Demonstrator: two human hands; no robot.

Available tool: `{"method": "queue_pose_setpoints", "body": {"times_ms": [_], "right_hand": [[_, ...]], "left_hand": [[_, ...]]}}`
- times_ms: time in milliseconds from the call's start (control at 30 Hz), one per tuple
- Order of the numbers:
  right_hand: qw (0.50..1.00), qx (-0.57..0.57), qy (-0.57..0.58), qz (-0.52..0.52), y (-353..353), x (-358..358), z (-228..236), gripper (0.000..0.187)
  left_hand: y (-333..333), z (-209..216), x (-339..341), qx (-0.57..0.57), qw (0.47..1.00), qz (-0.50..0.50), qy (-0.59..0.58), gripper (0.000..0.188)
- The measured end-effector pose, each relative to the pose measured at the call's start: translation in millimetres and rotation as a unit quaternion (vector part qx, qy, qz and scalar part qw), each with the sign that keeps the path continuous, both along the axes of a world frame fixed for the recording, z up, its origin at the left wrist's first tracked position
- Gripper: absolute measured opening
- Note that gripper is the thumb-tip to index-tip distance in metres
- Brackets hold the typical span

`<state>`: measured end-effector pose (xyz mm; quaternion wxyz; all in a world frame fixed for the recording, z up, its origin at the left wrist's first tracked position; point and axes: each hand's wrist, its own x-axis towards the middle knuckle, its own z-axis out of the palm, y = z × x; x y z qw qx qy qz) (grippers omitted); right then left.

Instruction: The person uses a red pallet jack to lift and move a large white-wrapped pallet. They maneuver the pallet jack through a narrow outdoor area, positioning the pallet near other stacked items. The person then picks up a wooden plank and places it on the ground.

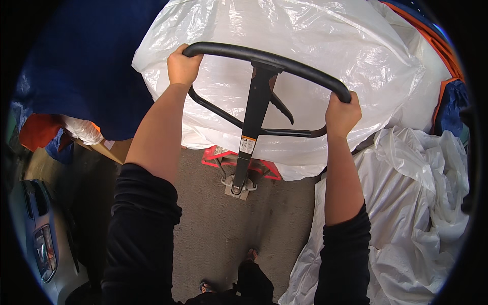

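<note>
Both my arms reach forward to a black looped pallet jack handle [256, 96]. My left hand [183, 67] is wrapped round the loop's upper left corner, and my right hand [343, 113] grips its lower right corner. A black release lever [281, 107] sticks out beside the shaft inside the loop, with no finger on it. The shaft runs down to the red base of the pallet jack [270, 170] on the ground. Right behind the handle stands a large load under shiny white plastic sheeting [305, 46], which hides the forks.
Dark blue sheeting [86, 61] covers a pile at the far left, with a cardboard box [114, 148] under its edge. A light-coloured vehicle [48, 244] stands at the lower left. Crumpled white sheeting [406, 203] spreads over the right side. Grey ground [213, 229] lies round my feet.
</note>
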<state>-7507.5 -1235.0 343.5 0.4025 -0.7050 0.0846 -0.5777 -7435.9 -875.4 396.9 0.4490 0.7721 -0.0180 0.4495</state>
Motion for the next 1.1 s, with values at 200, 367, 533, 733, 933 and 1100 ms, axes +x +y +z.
{"method": "queue_pose_setpoints", "body": {"times_ms": [200,367,533,733,933,1100], "right_hand": [[0.999,-0.045,0.029,-0.013,-1.6,25.4,16.0,0.017],[0.997,-0.031,0.068,-0.027,-4.4,40.8,10.4,0.016],[0.991,-0.023,0.115,-0.068,-1.6,66.5,10.7,0.018],[0.981,-0.055,0.177,-0.066,15.8,140.1,-2.2,0.022],[0.98,-0.035,0.194,-0.007,23.9,210.2,-27.3,0.017],[0.98,0.022,0.198,0.004,23.7,258.0,-39.4,0.013]], "left_hand": [[-7.3,4.8,70.4,-0.016,0.999,-0.035,0.035,0.019],[-21.5,-5.7,82.5,-0.026,0.996,-0.041,0.078,0.019],[-18.6,-19.8,109.6,-0.044,0.988,-0.036,0.146,0.017],[13.1,-46.0,147.8,-0.05,0.988,-0.026,0.145,0.018],[29.1,-77.0,153.3,-0.058,0.979,0.006,0.194,0.018],[37.4,-89.6,152.8,-0.067,0.988,-0.018,0.137,0.016]]}}
